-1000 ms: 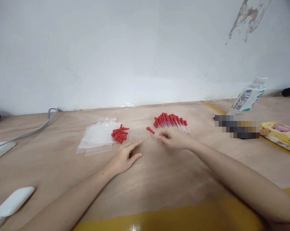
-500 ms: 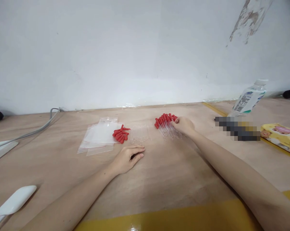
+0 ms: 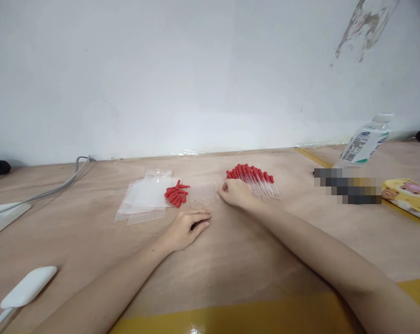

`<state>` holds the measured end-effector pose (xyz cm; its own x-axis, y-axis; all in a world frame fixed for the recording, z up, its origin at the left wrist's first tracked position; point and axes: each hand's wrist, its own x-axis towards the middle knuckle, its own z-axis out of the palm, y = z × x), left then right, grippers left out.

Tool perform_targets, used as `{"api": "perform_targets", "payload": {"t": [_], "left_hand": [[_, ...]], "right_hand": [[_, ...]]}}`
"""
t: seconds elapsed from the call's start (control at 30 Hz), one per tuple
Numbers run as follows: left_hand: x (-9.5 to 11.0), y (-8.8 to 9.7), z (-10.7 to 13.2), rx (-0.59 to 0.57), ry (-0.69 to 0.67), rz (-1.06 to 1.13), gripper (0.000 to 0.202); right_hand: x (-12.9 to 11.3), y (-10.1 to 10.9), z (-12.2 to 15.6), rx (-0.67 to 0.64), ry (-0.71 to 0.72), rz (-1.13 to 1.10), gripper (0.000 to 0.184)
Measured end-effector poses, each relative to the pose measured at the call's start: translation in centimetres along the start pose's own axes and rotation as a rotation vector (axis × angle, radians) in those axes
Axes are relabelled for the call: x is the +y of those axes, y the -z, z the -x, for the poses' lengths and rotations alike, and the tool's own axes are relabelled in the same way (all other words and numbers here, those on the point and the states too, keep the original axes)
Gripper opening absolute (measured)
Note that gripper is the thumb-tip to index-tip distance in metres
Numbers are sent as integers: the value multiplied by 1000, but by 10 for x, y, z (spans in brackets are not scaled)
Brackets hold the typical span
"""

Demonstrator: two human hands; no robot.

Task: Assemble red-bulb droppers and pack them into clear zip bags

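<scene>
My left hand (image 3: pixel 187 228) rests on the table, fingers stretched out and thumb apart, holding nothing. Just beyond it lies a row of thin clear glass dropper tubes (image 3: pixel 201 194). At the right end of that row, my right hand (image 3: pixel 235 192) pinches a glass dropper tube (image 3: pixel 218 195) between thumb and fingers; the tube is faint. Left of the row is a small pile of red rubber bulbs (image 3: pixel 177 195). Behind and right of my right hand, droppers with red bulbs fitted (image 3: pixel 256 178) lie fanned side by side, partly hidden by the hand.
Clear zip bags (image 3: pixel 145 195) lie stacked left of the loose bulbs. A plastic bottle (image 3: pixel 365 141), a blurred-out dark item (image 3: pixel 347 186) and a yellow packet (image 3: pixel 408 197) are at the right. A white charger (image 3: pixel 29 287), a power strip (image 3: pixel 9 217) and a grey cable (image 3: pixel 61 185) lie left.
My right hand has moved left from the right side of the fanned droppers to the end of the glass tube row, uncovering the fan's right part. My left hand has stayed put.
</scene>
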<state>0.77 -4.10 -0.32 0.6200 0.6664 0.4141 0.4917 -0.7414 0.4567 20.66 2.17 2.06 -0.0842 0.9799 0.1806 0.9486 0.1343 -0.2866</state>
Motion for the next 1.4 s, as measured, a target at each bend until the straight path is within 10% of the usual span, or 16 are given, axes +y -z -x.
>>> {"api": "perform_targets", "payload": {"t": [0.47, 0.73, 1.0, 1.17, 1.4], "left_hand": [[-35, 25, -3, 428, 219, -806, 17], [-44, 25, -4, 384, 211, -788, 16], [-27, 24, 0, 583, 114, -619, 11], [-14, 14, 6, 325, -44, -241, 9], [-3, 6, 2, 156, 158, -146, 19]], "right_hand": [[-12, -11, 14, -5, 41, 157, 28], [23, -8, 50, 318, 470, 287, 28], [45, -22, 54, 399, 577, -21, 23], [44, -24, 55, 392, 590, -88, 22], [40, -19, 61, 322, 537, -130, 22]]}}
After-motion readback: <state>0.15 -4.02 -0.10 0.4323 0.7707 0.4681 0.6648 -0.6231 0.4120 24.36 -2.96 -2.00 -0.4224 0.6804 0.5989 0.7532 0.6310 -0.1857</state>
